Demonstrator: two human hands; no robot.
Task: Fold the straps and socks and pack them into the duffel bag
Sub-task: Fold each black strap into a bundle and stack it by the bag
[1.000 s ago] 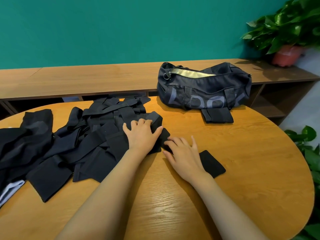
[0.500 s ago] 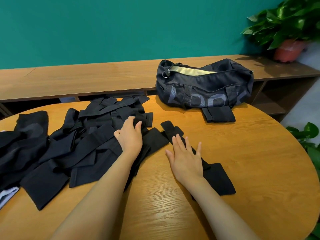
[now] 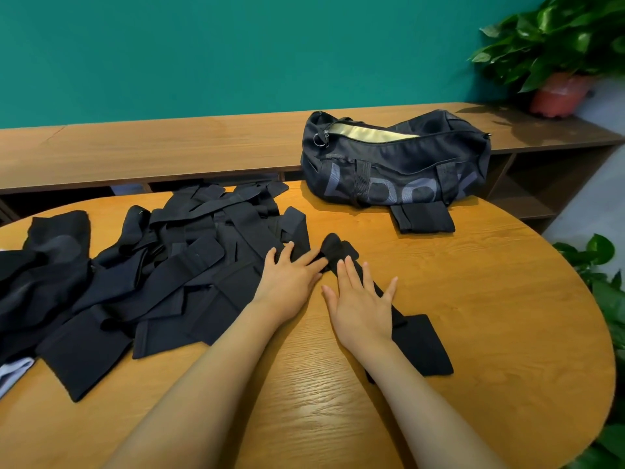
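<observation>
Two hands work at the centre of the frame on a round wooden surface. The left hand lies flat with its fingers straight, resting on the right edge of the pile of black straps, and its fingertips touch the bunched upper end of one single strap. That strap lies apart from the pile and runs diagonally from the centre of the frame down towards the lower right. The right hand lies on its middle, palm down, fingers spread wide and straight, pressing it flat. Neither hand grips anything.

The pile fills the left half of the surface. Its straps overlap so much that they cannot be counted. Whether the darker pieces at the far left are socks cannot be told. One white cloth peeks out under the pile at the lower left edge.

One duffel bag stands at the upper right of the surface, against a low shelf. Its top zip is open and shows a pale lining. One folded black piece lies just in front of the bag, touching it.

Two plants show: a potted plant on the shelf at the upper right, and a second plant at the right edge.
</observation>
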